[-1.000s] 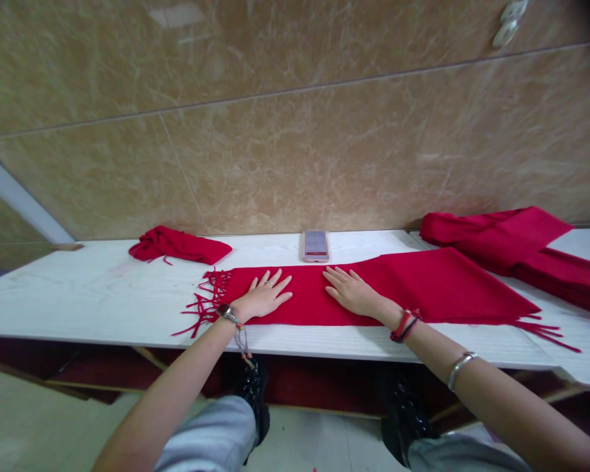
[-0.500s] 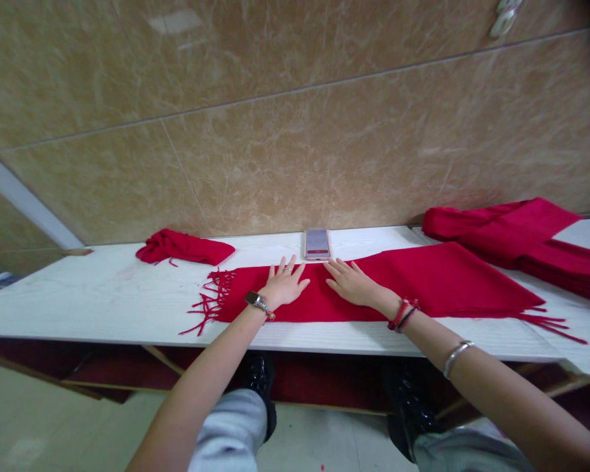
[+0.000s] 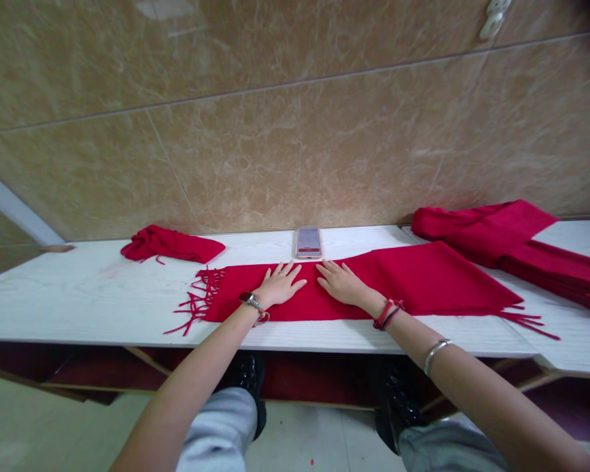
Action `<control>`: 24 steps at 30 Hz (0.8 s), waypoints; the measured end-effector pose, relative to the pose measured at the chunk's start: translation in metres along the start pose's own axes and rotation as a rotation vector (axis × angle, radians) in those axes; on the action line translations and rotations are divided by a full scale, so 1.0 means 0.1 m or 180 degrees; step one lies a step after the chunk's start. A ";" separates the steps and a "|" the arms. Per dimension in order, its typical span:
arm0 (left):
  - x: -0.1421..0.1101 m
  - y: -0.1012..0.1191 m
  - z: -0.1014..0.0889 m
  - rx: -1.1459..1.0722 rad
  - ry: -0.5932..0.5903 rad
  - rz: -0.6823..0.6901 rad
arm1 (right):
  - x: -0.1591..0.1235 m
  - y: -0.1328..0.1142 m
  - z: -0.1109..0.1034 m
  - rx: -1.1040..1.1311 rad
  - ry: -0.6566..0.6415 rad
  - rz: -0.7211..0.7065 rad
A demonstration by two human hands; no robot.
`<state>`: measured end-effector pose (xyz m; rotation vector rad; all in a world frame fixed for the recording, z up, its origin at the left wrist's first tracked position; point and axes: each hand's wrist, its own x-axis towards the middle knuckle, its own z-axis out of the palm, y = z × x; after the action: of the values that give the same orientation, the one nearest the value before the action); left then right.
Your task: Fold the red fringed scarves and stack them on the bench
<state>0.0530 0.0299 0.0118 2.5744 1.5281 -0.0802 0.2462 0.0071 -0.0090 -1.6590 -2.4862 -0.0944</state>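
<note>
head view: a red scarf (image 3: 413, 282) lies lengthwise along a white worktop (image 3: 78, 295), in front of the person. it is a plain, even red, mostly flat and smooth, narrower toward the left and broader toward the right, where its end slants to a point near the front. a tangled fringe (image 3: 196, 301) spreads from the left end; a few strands trail from the right tip.

the left hand (image 3: 280, 285) and right hand (image 3: 343, 285) rest palm down on the narrower part, side by side with a band of red between them. the grip of each is wide — fingers straight and fanned out, laid on the cloth rather than closed around it.

the scarf's near edge runs just inside the worktop's front edge, with a white strip between. behind its far edge sits a phone (image 3: 308, 242), close to the fingertips, and beyond it the marbled wall (image 3: 275, 157). a crumpled red cloth (image 3: 177, 246) lies behind the fringe; a bare white stretch opens leftward. on the right, room is tighter — a folded red bundle (image 3: 486, 226) lies close behind the scarf.
</note>
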 end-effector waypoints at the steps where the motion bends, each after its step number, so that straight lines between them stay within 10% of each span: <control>1: -0.01 -0.05 0.00 0.0010 0.0015 -0.0031 | -0.01 0.01 0.00 -0.0026 -0.0004 0.0015; 20: -0.61 -1.80 -0.06 0.0262 0.0688 -0.1644 | -0.06 0.10 0.06 -0.0156 0.0126 0.0120; 24: -0.85 -1.94 -0.24 0.0415 0.1359 -0.1648 | -0.05 0.12 0.10 -0.0131 0.0189 0.0067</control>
<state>-0.1585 0.0514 0.0268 2.3120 2.3856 0.3463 0.2586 0.0085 -0.0200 -1.6725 -2.4386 -0.1910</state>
